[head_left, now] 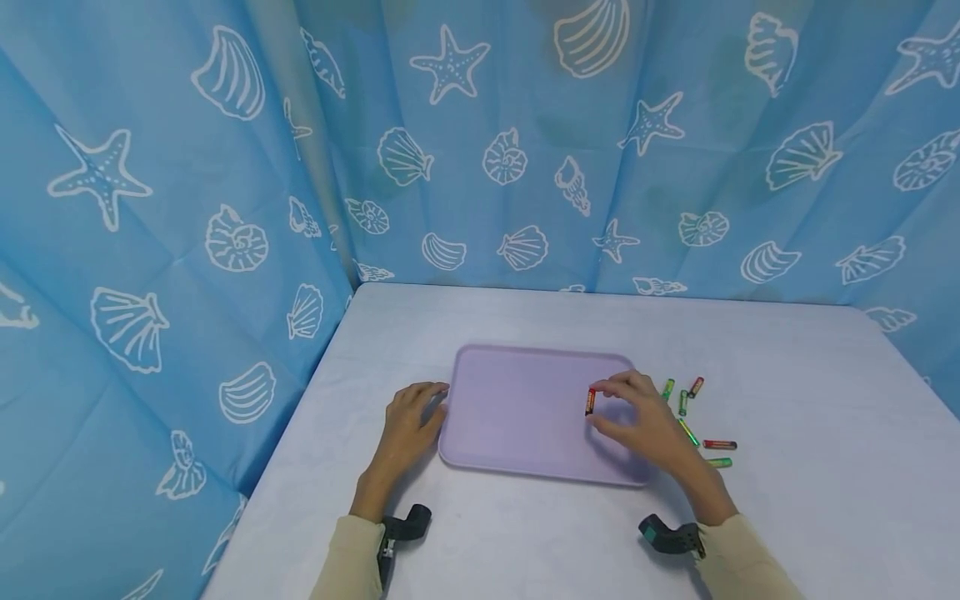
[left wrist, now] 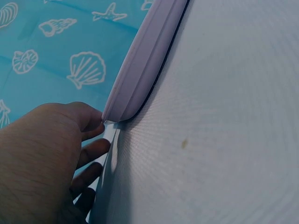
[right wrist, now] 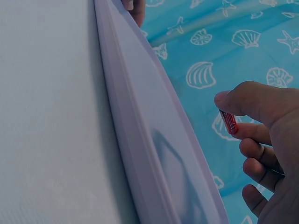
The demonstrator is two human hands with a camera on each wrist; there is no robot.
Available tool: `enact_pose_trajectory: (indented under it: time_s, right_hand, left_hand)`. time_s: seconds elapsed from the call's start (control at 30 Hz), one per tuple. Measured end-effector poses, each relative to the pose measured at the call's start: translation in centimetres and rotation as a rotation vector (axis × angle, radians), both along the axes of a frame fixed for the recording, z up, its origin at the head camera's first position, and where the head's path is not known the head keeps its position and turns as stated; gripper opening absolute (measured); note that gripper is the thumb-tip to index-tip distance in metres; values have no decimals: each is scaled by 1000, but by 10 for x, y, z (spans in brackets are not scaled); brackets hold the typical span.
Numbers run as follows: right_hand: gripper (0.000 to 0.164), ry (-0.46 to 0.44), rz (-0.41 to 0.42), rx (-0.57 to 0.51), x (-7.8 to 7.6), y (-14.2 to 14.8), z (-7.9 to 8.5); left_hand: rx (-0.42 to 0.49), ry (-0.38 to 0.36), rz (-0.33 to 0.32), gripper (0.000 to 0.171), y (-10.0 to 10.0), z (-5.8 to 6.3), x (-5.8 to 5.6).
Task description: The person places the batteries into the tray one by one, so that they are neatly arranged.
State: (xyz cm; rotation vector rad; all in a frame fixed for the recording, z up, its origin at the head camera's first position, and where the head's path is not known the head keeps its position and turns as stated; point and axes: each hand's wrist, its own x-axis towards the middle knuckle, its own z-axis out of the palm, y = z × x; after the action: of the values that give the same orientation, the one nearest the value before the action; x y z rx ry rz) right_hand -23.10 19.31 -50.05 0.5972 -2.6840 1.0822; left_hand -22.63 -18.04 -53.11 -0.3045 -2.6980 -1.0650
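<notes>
Above the right part of a lilac tray, my right hand pinches a red and black battery between thumb and fingertip. The right wrist view shows the same battery held by its two ends, clear of the tray's rim. My left hand rests at the tray's left edge, its thumb and fingertips touching the rim from outside. Seen from the left wrist, the thumb meets the tray's corner and the other fingers are loosely bent beside it.
Right of the tray, several loose batteries lie on the white-covered table: a red and black one, another red one, and green ones, including a green battery near my right wrist. A blue shell-patterned curtain hangs behind and at the left.
</notes>
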Motion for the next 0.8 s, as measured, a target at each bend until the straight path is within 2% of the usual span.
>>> enact_pose_trajectory:
  time_s: [0.4, 0.7, 0.8]
  right_hand:
    - [42, 93, 95, -25, -8, -22, -7]
    - [40, 56, 126, -28, -8, -41, -6]
    - [41, 47, 133, -35, -10, -47, -7]
  left_hand:
    - [8, -14, 0, 36, -2, 2, -1]
    - [9, -35, 3, 35, -2, 1, 0]
    - [6, -22, 1, 35, -1, 1, 0]
